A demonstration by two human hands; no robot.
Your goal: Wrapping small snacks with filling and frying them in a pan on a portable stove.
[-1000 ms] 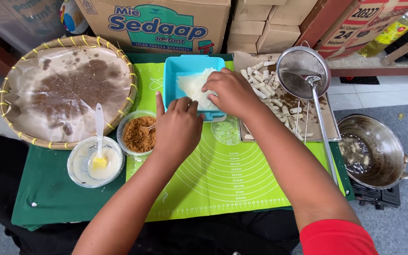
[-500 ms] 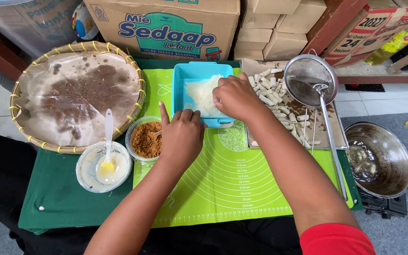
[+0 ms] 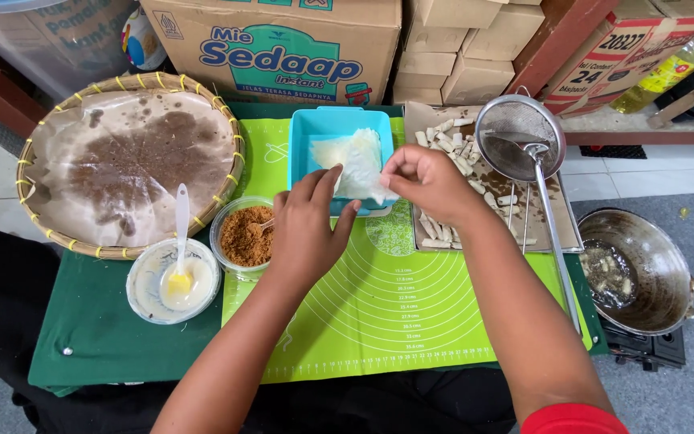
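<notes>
Head view | left hand and right hand both pinching thin white wrapper | over blue tray

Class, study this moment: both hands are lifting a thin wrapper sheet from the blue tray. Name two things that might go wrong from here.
1. The thin, pale wrapper sheet is pinched between the left hand and right hand above the blue rectangular plastic tray; it looks delicate and may tear.
2. The small clear bowl of brown crumbly filling sits beside the left wrist; a careless move might tip it.
</notes>
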